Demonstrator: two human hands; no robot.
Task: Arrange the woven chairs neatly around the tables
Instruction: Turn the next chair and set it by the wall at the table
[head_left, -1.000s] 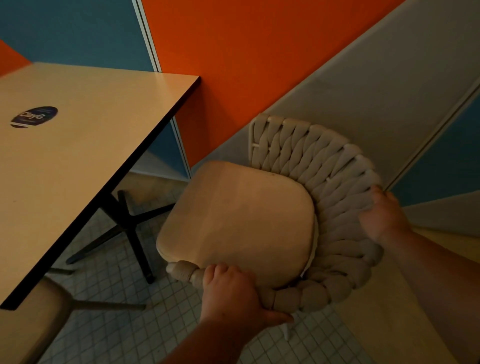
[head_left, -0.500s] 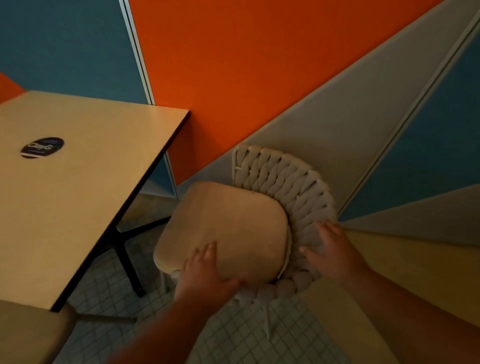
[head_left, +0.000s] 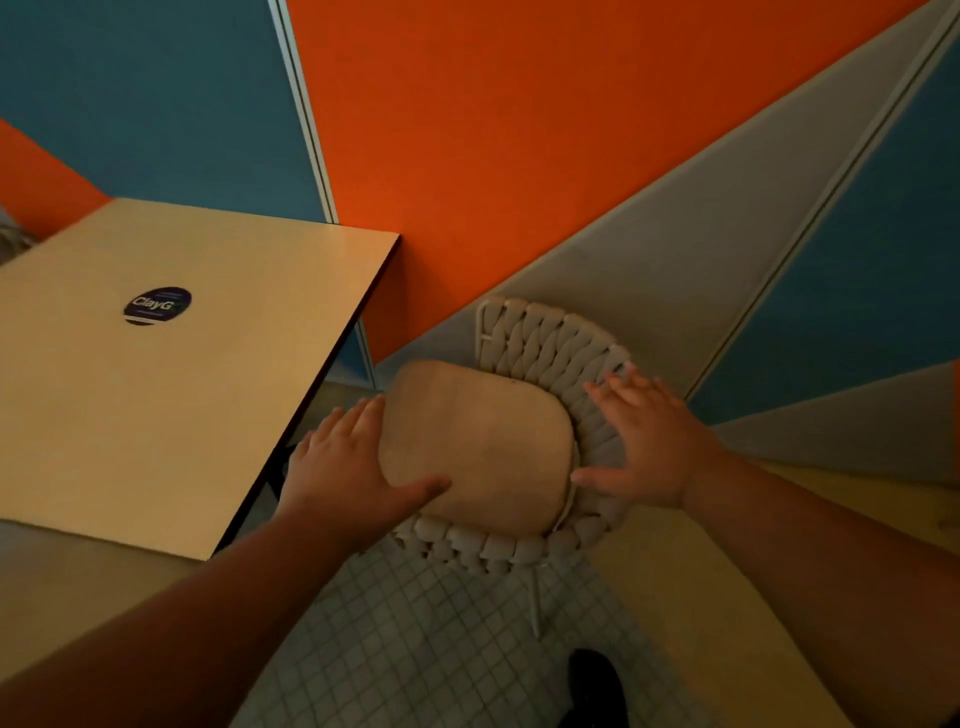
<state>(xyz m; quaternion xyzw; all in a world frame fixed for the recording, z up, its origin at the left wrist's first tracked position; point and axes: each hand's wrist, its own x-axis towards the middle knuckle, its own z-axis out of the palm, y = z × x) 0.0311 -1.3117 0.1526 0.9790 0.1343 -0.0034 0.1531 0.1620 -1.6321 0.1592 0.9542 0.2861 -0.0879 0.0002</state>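
A woven chair (head_left: 550, 348) with thick pale braided rope around its back and a tan seat cushion (head_left: 478, 441) stands beside the right edge of a light wooden table (head_left: 156, 415), close to the wall. My left hand (head_left: 348, 478) hovers flat with fingers spread over the cushion's left edge, thumb across its front corner. My right hand (head_left: 644, 447) is spread flat over the woven rim on the chair's right side. Neither hand grips anything.
The table carries a round dark sticker (head_left: 157, 305). An orange, blue and grey panelled wall (head_left: 493, 130) runs right behind the chair. The floor has small white tiles (head_left: 415, 649) and a yellow strip on the right. A dark shoe (head_left: 595, 686) shows at the bottom.
Both hands have let go of the chair's rim and now lie open above it. The chair sits closer to the wall and table than one second ago, and the view has pulled back.
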